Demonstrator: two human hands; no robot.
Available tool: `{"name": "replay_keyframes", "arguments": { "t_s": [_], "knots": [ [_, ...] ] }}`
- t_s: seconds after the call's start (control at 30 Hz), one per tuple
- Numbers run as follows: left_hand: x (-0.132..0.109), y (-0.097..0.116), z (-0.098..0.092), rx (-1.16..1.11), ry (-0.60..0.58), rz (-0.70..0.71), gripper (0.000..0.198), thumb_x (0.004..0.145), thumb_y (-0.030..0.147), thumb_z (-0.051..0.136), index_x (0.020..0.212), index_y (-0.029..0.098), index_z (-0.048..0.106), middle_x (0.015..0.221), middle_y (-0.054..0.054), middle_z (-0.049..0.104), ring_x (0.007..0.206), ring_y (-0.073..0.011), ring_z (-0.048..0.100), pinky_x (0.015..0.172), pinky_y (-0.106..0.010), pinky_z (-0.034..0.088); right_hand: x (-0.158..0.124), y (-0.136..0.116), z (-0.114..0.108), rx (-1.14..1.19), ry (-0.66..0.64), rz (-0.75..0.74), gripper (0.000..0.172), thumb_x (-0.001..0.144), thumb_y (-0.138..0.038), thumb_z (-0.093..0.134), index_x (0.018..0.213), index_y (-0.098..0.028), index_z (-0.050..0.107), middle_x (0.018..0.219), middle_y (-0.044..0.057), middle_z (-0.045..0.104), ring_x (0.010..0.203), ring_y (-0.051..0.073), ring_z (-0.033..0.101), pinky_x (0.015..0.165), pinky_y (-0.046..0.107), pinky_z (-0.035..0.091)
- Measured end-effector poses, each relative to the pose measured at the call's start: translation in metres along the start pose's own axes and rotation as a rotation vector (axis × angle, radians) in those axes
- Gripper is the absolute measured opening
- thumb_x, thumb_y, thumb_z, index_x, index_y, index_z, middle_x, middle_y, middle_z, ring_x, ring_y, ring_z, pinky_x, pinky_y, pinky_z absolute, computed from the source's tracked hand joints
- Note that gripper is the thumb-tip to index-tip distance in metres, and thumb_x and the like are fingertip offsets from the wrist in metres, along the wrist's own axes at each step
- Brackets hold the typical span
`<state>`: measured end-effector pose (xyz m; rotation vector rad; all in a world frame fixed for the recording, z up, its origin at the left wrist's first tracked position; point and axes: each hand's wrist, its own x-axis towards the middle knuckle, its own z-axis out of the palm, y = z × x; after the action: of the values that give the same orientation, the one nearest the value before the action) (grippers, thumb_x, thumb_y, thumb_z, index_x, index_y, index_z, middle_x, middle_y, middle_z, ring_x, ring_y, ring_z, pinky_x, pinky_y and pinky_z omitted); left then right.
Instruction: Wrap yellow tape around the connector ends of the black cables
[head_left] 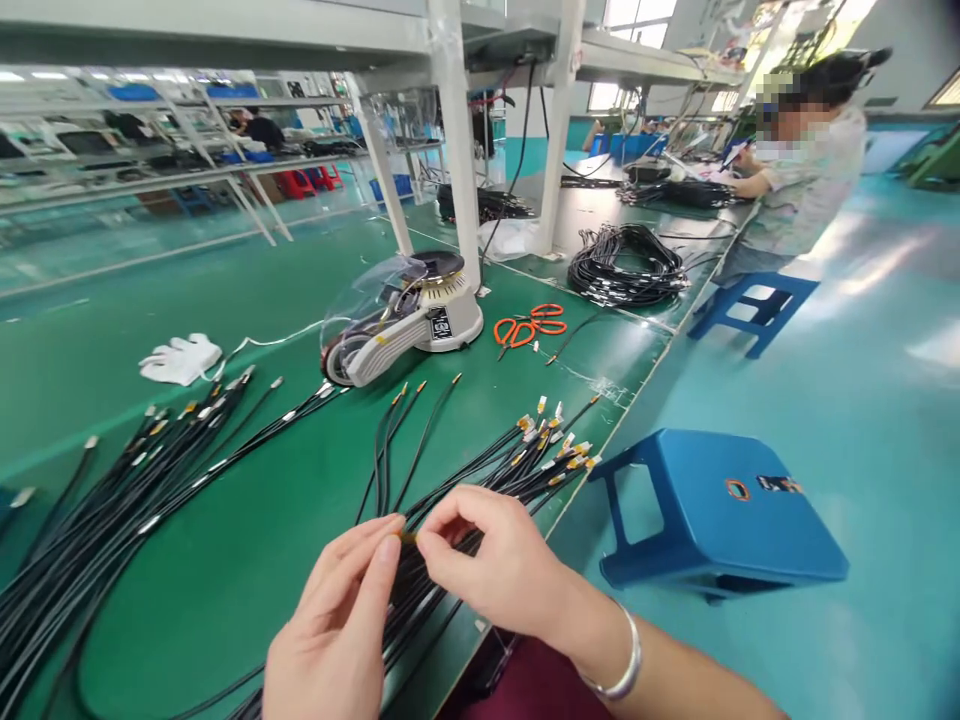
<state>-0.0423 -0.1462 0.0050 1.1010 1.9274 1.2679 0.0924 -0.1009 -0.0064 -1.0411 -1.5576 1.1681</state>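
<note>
Just above the black cables, my left hand [337, 610] and my right hand [484, 560] meet fingertip to fingertip, both closed in a pinch. A small piece of amber tape [409, 538] shows between them; whether a cable end lies inside it is hidden by my fingers. Under and beyond my hands runs a bundle of black cables [487, 465], many with white tags and amber wraps at their ends. A few single cables [386, 450] lie apart from it, pointing away from me. A silver bracelet [628, 660] circles my right wrist.
A round tape dispenser [450, 305] stands on the green mat. Orange-handled scissors [517, 332], a white glove [181, 360], a left cable bundle [142, 490] and a cable coil [626, 265] lie around. A blue stool [750, 500] stands right; a co-worker [806, 180] sits beyond.
</note>
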Motion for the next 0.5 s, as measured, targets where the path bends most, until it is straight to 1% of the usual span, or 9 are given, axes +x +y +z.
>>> {"name": "replay_keyframes", "arguments": {
  "t_s": [0.07, 0.13, 0.2, 0.27, 0.3, 0.4, 0.47, 0.5],
  "knots": [
    [0.002, -0.001, 0.008, 0.048, -0.041, 0.076, 0.035, 0.074, 0.049, 0.066, 0.099, 0.024, 0.071, 0.104, -0.004, 0.07, 0.097, -0.0243, 0.064, 0.087, -0.032, 0.051, -0.011, 0.001, -0.02, -0.021, 0.018, -0.005, 0.01, 0.077, -0.013, 0.058, 0.07, -0.018, 0.06, 0.071, -0.002, 0.06, 0.068, 0.011, 0.057, 0.068, 0.021, 0.047],
    [0.009, 0.001, 0.02, 0.113, -0.121, 0.224, 0.033, 0.079, 0.045, 0.063, 0.105, 0.026, 0.068, 0.103, -0.004, 0.07, 0.095, -0.0228, 0.064, 0.089, -0.033, 0.049, -0.024, 0.004, -0.042, -0.026, 0.024, -0.004, 0.012, 0.079, -0.011, 0.056, 0.07, -0.018, 0.059, 0.072, -0.001, 0.061, 0.07, 0.012, 0.057, 0.069, 0.022, 0.047],
    [0.021, 0.008, 0.039, 0.211, -0.231, 0.419, 0.027, 0.082, 0.041, 0.059, 0.101, 0.025, 0.069, 0.101, -0.004, 0.069, 0.094, -0.0222, 0.063, 0.09, -0.034, 0.047, -0.039, 0.009, -0.062, -0.023, 0.026, 0.016, 0.012, 0.08, -0.011, 0.055, 0.072, -0.019, 0.058, 0.074, 0.0, 0.061, 0.071, 0.013, 0.057, 0.07, 0.024, 0.047],
    [0.036, 0.018, 0.063, 0.306, -0.336, 0.56, 0.023, 0.084, 0.037, 0.055, 0.096, 0.024, 0.071, 0.098, -0.006, 0.068, 0.094, -0.0232, 0.061, 0.091, -0.036, 0.046, -0.052, 0.015, -0.079, -0.01, 0.039, 0.057, 0.01, 0.081, -0.013, 0.055, 0.073, -0.019, 0.058, 0.076, 0.002, 0.062, 0.072, 0.014, 0.058, 0.07, 0.025, 0.047],
    [0.043, 0.023, 0.077, 0.342, -0.382, 0.586, 0.023, 0.083, 0.034, 0.055, 0.095, 0.023, 0.071, 0.097, -0.007, 0.068, 0.094, -0.0242, 0.061, 0.091, -0.038, 0.045, -0.057, 0.018, -0.085, -0.003, 0.05, 0.079, 0.009, 0.081, -0.014, 0.055, 0.074, -0.019, 0.058, 0.076, 0.002, 0.062, 0.072, 0.015, 0.058, 0.07, 0.026, 0.048],
    [0.061, 0.035, 0.114, 0.399, -0.504, 0.554, 0.021, 0.077, 0.026, 0.059, 0.092, 0.023, 0.073, 0.089, -0.007, 0.07, 0.093, -0.0264, 0.06, 0.089, -0.039, 0.044, -0.068, 0.025, -0.102, 0.012, 0.095, 0.138, 0.008, 0.082, -0.017, 0.056, 0.075, -0.019, 0.058, 0.077, 0.003, 0.062, 0.073, 0.016, 0.058, 0.071, 0.027, 0.048],
    [0.068, 0.04, 0.128, 0.403, -0.552, 0.498, 0.019, 0.073, 0.022, 0.061, 0.088, 0.023, 0.074, 0.081, -0.006, 0.071, 0.085, -0.0254, 0.063, 0.081, -0.036, 0.047, -0.072, 0.028, -0.112, 0.017, 0.128, 0.169, 0.008, 0.083, -0.02, 0.056, 0.075, -0.019, 0.058, 0.078, 0.003, 0.062, 0.074, 0.016, 0.059, 0.071, 0.027, 0.047],
    [0.071, 0.042, 0.131, 0.399, -0.562, 0.464, 0.019, 0.072, 0.021, 0.061, 0.086, 0.023, 0.074, 0.077, -0.005, 0.071, 0.08, -0.0243, 0.063, 0.077, -0.034, 0.048, -0.073, 0.03, -0.117, 0.023, 0.142, 0.18, 0.008, 0.084, -0.021, 0.057, 0.076, -0.019, 0.058, 0.08, 0.003, 0.062, 0.075, 0.016, 0.059, 0.071, 0.028, 0.047]
  ]
}}
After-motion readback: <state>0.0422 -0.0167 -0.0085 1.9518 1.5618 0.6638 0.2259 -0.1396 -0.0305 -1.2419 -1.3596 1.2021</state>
